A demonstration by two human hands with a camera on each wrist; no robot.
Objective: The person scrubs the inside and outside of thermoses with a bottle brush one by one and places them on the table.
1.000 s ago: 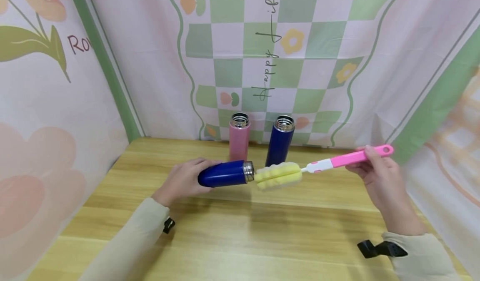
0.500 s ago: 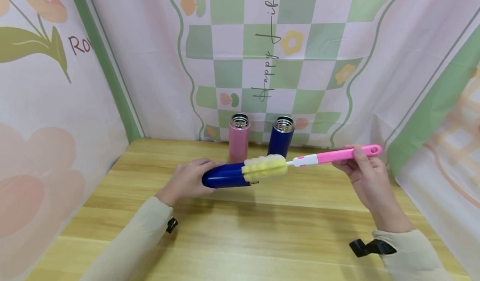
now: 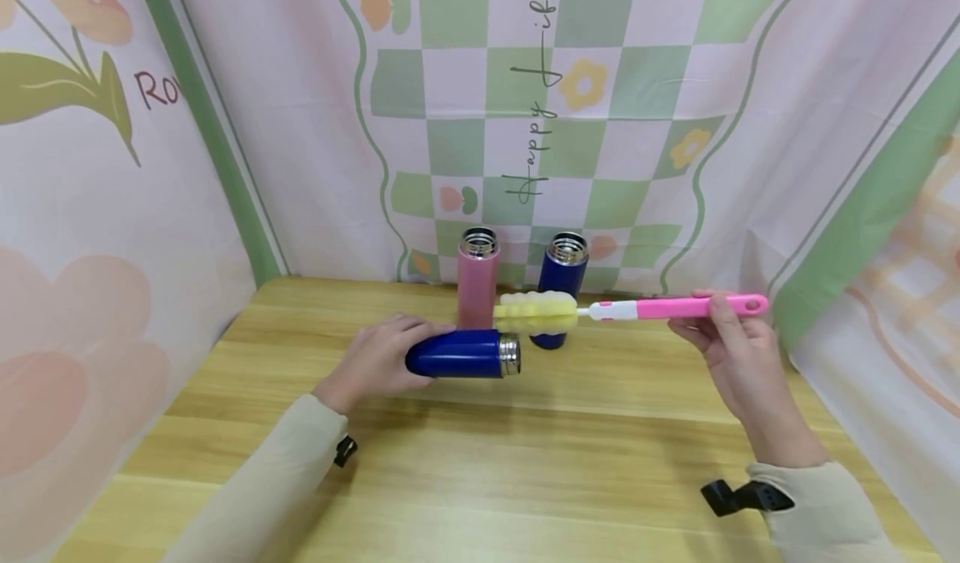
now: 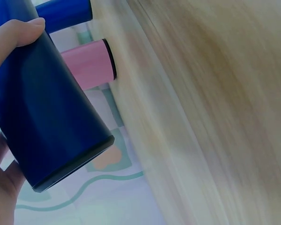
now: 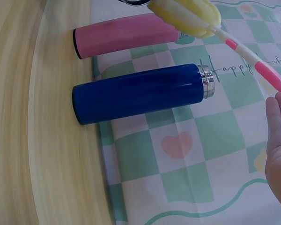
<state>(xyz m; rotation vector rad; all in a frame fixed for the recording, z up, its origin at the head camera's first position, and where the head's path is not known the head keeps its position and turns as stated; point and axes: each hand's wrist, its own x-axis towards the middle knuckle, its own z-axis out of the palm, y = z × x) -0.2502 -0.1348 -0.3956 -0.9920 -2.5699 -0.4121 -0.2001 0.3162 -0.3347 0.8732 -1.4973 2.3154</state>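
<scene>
My left hand [image 3: 381, 356] grips a dark blue thermos bottle [image 3: 459, 354] round its base end and holds it on its side. Its open steel mouth [image 3: 510, 354] points right. With my right hand [image 3: 742, 359] I pinch the pink handle [image 3: 675, 307] of a bottle brush, held level above the table. The yellow and white sponge head [image 3: 536, 313] is outside the bottle, just above and behind its mouth in the head view. Seen from the left wrist, the thumb [image 4: 21, 33] lies along the blue bottle [image 4: 49, 108]; the brush is hidden there.
A pink thermos [image 3: 478, 284] and a second blue thermos [image 3: 561, 271] stand lidless at the back of the wooden table [image 3: 480, 471]. Behind them hangs a checked green and white cloth [image 3: 517, 146]. Printed cloth [image 3: 97, 254] also hangs on the left.
The brush has moved left; its sponge passed in front of the bottle's mouth and now sits higher, with the mouth showing again. The held bottle has shifted slightly right.
</scene>
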